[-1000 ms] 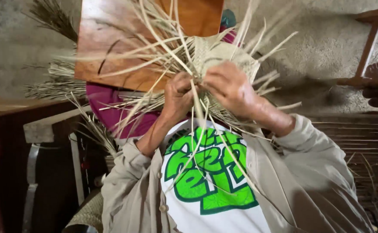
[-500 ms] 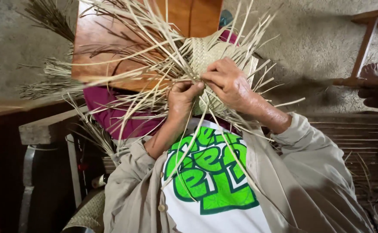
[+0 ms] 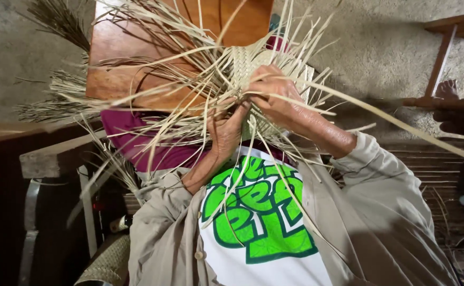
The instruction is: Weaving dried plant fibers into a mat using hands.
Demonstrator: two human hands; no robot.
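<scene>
Pale woven straw mat piece [image 3: 253, 63] with long loose strands, left hand [image 3: 226, 132] fingers pinching strands beneath it, right hand [image 3: 274, 95] fingers curled gripping its woven edge, brown wooden board [image 3: 120, 58] behind.

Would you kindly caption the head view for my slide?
Both hands, left hand and right hand, plait a straw weaving.

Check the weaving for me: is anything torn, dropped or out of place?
Nothing stands out. Both the left hand and the right hand grip the woven straw piece; its loose strands fan out unwoven, with no visible tear.
</scene>
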